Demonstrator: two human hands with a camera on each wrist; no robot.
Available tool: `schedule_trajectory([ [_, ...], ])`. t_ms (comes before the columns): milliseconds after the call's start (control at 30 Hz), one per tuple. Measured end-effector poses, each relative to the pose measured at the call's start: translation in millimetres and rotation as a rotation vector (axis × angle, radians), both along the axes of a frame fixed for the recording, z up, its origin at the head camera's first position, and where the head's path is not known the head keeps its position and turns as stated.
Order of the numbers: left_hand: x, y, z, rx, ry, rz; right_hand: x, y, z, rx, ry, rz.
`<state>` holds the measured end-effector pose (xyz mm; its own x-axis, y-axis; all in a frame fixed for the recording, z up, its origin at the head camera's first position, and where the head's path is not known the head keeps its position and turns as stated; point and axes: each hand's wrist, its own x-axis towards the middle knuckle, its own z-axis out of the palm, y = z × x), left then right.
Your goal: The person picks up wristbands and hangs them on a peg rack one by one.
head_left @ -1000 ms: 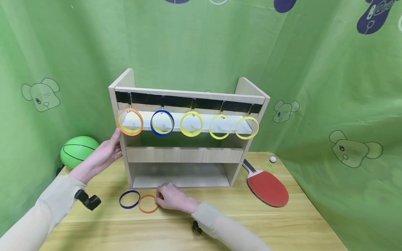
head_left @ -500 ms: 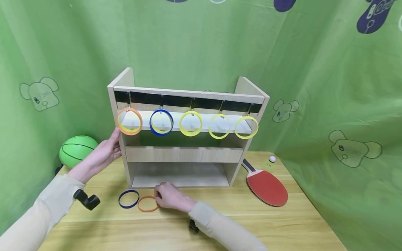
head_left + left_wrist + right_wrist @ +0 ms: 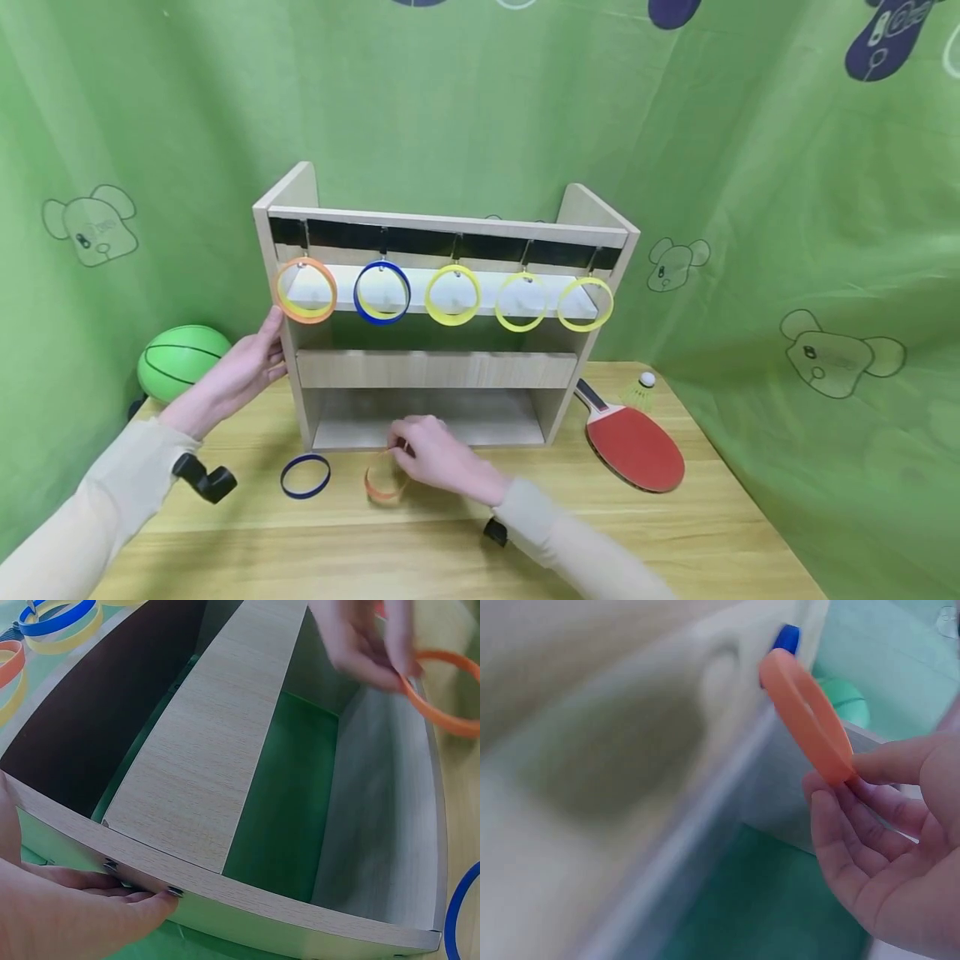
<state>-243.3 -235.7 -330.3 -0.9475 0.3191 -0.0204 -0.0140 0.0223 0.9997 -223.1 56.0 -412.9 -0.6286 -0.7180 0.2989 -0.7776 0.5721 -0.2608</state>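
My right hand (image 3: 442, 454) pinches an orange ring (image 3: 808, 724) between thumb and fingers; in the head view it is tilted up in front of the wooden rack (image 3: 438, 369). On the table, left of it, a dark blue ring (image 3: 305, 477) lies flat. My left hand (image 3: 243, 367) rests against the rack's left side panel, its fingers along the outer face, as the left wrist view shows. Hooks on the rack's black strip carry an orange ring (image 3: 330, 287) with a yellow one behind, a blue ring (image 3: 357, 304) with a yellow one behind, and yellow rings (image 3: 450, 319) farther right.
A green ball (image 3: 180, 358) sits left of the rack. To the right lie a red table tennis bat (image 3: 636, 450) and a shuttlecock (image 3: 642, 390). Green printed cloth (image 3: 450, 100) hangs behind and at both sides of the wooden table (image 3: 360, 558).
The orange ring, flat beside the blue ring before, is now raised and tilted in my right hand, which has moved right and slightly up. My left hand stays on the rack's side.
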Motion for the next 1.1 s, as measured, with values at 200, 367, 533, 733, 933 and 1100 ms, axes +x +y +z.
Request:
schedule_trajectory([
  [200,0.1,-1.6,-0.9,0.0,-0.008,0.006,5.7,32.3,44.9,-0.063,0.196,0.037],
  [367,0.3,-1.8,0.5,-0.006,-0.008,0.008,12.0,58.2,92.0,-0.135,0.287,0.024],
  [533,0.1,-0.9,1.4,-0.005,-0.012,0.008,16.0,81.2,132.9,-0.251,0.36,0.02],
  [733,1.1,-0.2,1.0,-0.005,-0.014,0.01,13.4,103.5,174.1,-0.279,0.457,-0.057],
  [933,0.9,0.6,0.8,0.001,-0.011,0.007,4.4,117.5,202.1,-0.307,0.503,-0.14],
  [1100,0.4,1.1,1.3,-0.002,-0.01,0.009,-7.0,120.9,210.3,-0.311,0.481,-0.196],
])
